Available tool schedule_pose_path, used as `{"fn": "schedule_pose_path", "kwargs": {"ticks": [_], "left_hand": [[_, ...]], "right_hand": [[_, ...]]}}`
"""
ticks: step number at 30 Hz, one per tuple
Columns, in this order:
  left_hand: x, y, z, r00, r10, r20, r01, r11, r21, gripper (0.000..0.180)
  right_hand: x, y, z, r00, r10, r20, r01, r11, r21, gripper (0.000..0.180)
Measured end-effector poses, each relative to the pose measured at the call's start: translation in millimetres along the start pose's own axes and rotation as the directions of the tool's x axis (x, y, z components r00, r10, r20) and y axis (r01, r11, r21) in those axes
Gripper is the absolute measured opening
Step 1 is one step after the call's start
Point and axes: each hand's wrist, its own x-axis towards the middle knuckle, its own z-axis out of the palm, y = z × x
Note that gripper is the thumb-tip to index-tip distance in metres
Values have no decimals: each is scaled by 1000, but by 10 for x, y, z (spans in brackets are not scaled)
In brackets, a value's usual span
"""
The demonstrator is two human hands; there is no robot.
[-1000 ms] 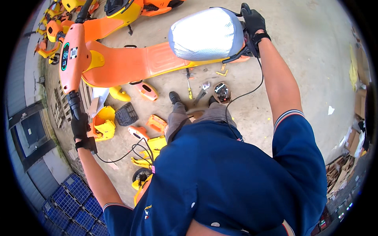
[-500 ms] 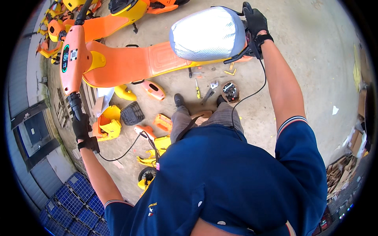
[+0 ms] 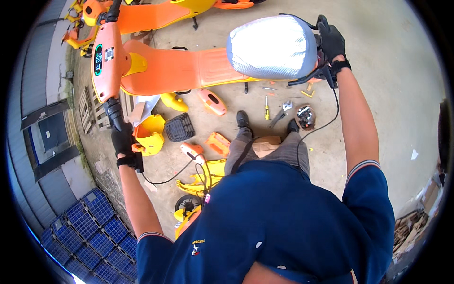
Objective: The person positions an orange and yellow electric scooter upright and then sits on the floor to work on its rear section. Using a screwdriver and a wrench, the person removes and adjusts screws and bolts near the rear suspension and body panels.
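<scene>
An orange and yellow electric scooter (image 3: 165, 71) stands crosswise in front of me, handlebar to the left. My left hand (image 3: 123, 138), in a black glove, is closed round the near black handlebar grip (image 3: 113, 111). At the scooter's tail, my gloved right hand (image 3: 332, 41) is curled over the black rear grab rail (image 3: 302, 79); its fingertips are partly hidden. A silver quilted cover (image 3: 269, 47) wraps the seat between my hands. Beside the far grip, a lit display (image 3: 98, 60) shows on the head of the scooter. Black cables run from both wrist straps towards my body.
By my feet lie a yellow screwdriver (image 3: 267, 109), an adjustable wrench (image 3: 281, 113) and a bowl of small parts (image 3: 306, 117). Left of them are a black basket (image 3: 179, 127), a yellow bin (image 3: 150, 137) and loose body panels (image 3: 213, 103). Another scooter (image 3: 151, 18) stands beyond; blue crates (image 3: 97, 208) are stacked lower left.
The whole view has shifted, so scooter, floor things and hands appear further right. Both hands keep their hold on the scooter. I cannot tell whether it has rolled.
</scene>
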Motion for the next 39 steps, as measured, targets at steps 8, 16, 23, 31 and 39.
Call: {"fn": "schedule_pose_path", "kwargs": {"ticks": [8,16,23,31,39], "left_hand": [[157,-298,-46,995,-86,54,91,989,-115,19],[73,-136,310,971,-235,44,239,942,-236,13],[141,-279,656,939,-338,61,339,887,-314,19],[123,-393,779,940,-310,142,337,774,-537,21],[-829,-948,1269,380,-163,911,467,883,-37,26]], "right_hand": [[-136,-230,324,999,-2,40,0,999,41,46],[-303,-472,570,995,67,77,-70,997,45,47],[-365,-481,815,997,60,41,-64,990,123,43],[-366,-465,781,992,93,90,-107,980,166,40],[-456,-708,678,991,121,56,-132,953,272,40]]}}
